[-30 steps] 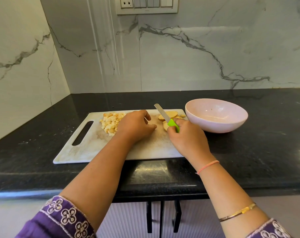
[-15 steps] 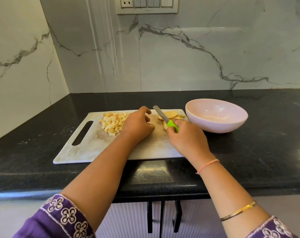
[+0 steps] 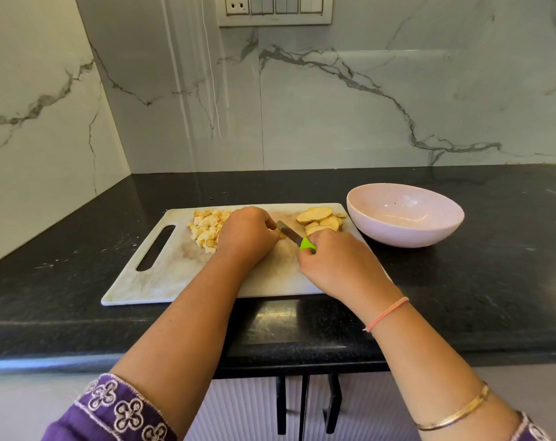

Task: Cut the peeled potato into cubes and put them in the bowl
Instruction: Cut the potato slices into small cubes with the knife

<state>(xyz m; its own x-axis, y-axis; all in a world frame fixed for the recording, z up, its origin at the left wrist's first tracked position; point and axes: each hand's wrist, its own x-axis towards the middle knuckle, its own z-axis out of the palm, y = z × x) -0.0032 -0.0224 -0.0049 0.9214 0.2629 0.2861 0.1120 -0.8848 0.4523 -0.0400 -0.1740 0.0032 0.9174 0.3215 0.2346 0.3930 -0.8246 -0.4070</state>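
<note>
The right hand [image 3: 337, 262] was closed around the bright green handle of a small kitchen knife [image 3: 302, 240], with the narrow steel blade angled away to the far left and low over the board. The blade tip reached the fingertips of the left hand [image 3: 248, 232]. That hand lay knuckles up, its fingers curled down over a pale yellow piece of potato [image 3: 281, 236]. Only a small edge of the piece showed beside the blade, and the rest was hidden under the hand.

Both hands worked over a white, faintly marbled rectangular cutting board [image 3: 162, 281] with a slot handle at its left end. To the left of the left hand, touching it, lay a heap of small pale potato cubes [image 3: 206, 229] on the far part of the board. At the board's far right corner, just beyond the right hand, a few round peeled potato slices [image 3: 318, 217] lay overlapping.

Just right of the board stood a wide pale pink bowl [image 3: 429, 237], upright, with no potato showing in it.

Everything rested on a glossy black stone counter [image 3: 477, 281] backed by white marble walls with grey veins [image 3: 366, 106]. A thin pink thread band [image 3: 386, 313] circled the right wrist, and a gold bangle [image 3: 455, 415] sat nearer the elbow. A purple sleeve with white flower embroidery [image 3: 111, 409] covered the left upper arm.
</note>
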